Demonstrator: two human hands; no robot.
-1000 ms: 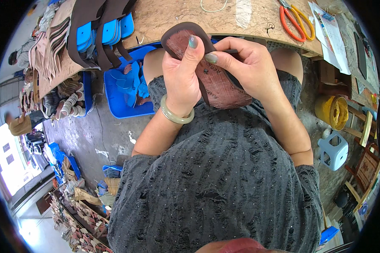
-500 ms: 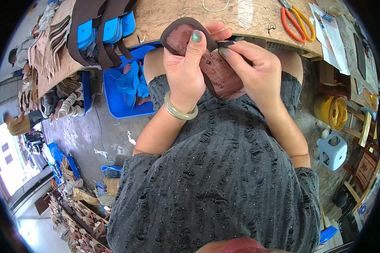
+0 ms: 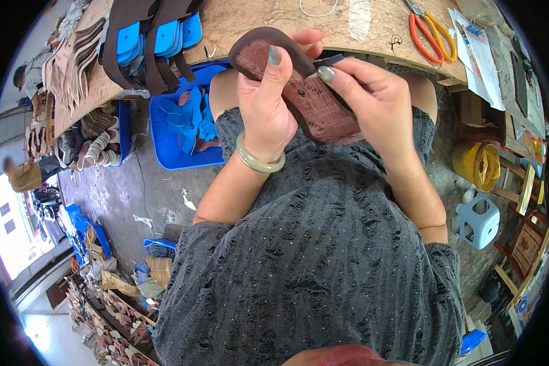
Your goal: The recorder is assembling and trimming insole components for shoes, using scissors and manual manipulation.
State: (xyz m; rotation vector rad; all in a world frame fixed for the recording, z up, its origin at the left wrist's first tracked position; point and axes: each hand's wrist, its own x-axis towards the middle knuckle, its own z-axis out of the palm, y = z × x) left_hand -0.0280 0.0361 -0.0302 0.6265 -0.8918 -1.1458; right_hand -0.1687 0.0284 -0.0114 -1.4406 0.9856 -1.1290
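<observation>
Looking down from the head camera, I see the brown shoe sole [image 3: 311, 91] held up in front of my chest, just below the edge of the wooden worktop [image 3: 256, 24], not resting on anything. My left hand [image 3: 268, 97] has its grip closed around the sole's rounded end, thumb pressed flat across the face and fingers wrapped behind. My right hand [image 3: 378, 104] is clenched in a pinch at the sole's upper edge, where a small dark tool [image 3: 328, 60] shows between fingertip and sole; I cannot tell exactly what it is. I judge the sole light and fairly stiff, with some give if bent, and its matt textured face should not slip. The safest hold looks to be across the wide part, thumb on the face and fingers behind, leaving the rim free. Orange-handled scissors [image 3: 430, 30] lie on the worktop, well apart, and a blue tray [image 3: 171, 152] of cut pieces sits on the floor to my left.
</observation>
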